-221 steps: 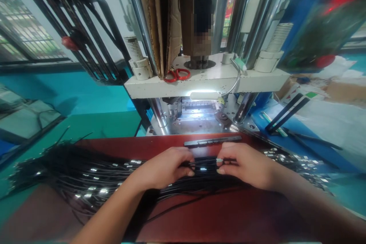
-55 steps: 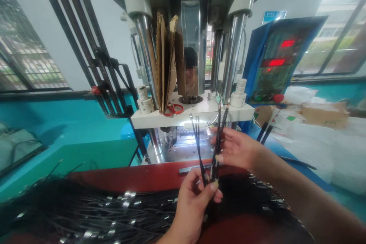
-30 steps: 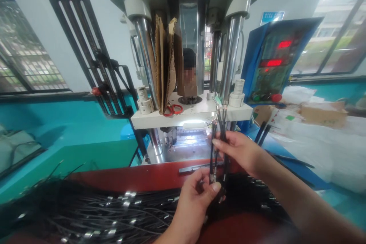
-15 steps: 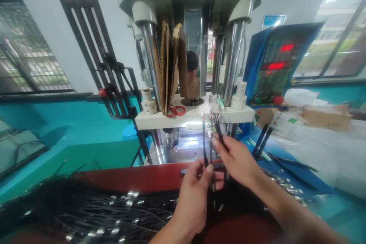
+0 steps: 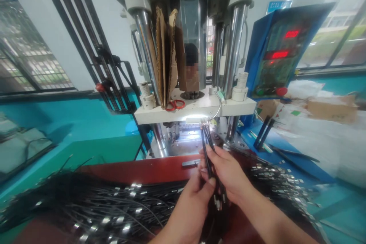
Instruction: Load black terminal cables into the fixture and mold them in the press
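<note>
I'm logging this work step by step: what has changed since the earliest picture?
The left hand and right hand have drawn together. Earlier they were apart, pinching thin black cables with shiny metal ends crosswise over the dark red table; now both hold cables pointing up before the cream metal press. The red-handled scissors and brown cardboard sheets stayed on the press.
</note>
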The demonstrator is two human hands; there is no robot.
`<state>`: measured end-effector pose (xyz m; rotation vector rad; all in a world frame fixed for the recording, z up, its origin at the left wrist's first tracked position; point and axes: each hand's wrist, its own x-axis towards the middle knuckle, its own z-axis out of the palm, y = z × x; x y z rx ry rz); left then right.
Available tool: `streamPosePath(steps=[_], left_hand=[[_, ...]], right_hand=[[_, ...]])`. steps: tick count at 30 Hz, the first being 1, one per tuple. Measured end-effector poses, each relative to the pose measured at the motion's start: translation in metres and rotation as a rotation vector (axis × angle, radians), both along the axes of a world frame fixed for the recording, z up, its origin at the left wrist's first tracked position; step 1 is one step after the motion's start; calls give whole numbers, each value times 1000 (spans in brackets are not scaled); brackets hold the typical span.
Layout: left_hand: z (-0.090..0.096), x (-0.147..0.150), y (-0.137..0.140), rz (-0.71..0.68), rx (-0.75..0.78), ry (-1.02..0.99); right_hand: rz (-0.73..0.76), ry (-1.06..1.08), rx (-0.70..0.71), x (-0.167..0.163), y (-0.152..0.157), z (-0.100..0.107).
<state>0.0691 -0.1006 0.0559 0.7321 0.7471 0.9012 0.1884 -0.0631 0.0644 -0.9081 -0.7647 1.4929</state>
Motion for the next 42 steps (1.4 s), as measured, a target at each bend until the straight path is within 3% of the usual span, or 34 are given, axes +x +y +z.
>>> streamPosePath(steps=[4,6,8,11,14,16,18,20,22,23,26,29,33,38,42], left_hand=[[13,-30,21,-1,66,174],[18,-31,41,-18,104,141],[17,-24,62,-88,12,107],[2,-10,86,-14,-152,100],[-15,-4,94,92,-218,2],[-20,-2,93,80,-227,-38],[-20,2,91,39,-239,-17],[-17,6,89,24,-248,12],[-16,9,88,38,-252,30],[-16,9,88,49,-264,31],[-19,0,92,96,-332,7],[-24,-11,96,166,-365,-28],[-31,-15,99,125,-357,-24],[-36,-13,100,39,-277,26],[-34,-14,100,29,-241,-1]], right_hand=[[88,289,-76,-3,-8,-10],[172,338,-137,-12,-14,-19],[196,310,-171,-22,-19,-29],[228,63,-151,-17,-22,-34],[357,-555,47,14,-11,-20],[188,-937,247,35,5,-5],[0,-1123,493,43,27,5],[195,-1138,574,42,49,7],[408,-1169,543,40,68,1],[425,-1215,529,42,75,-4],[241,-1386,541,67,88,-21],[335,-1479,512,97,86,-38],[406,-1578,510,106,74,-53],[435,-1613,526,95,72,-44],[607,-1442,475,85,80,-21]])
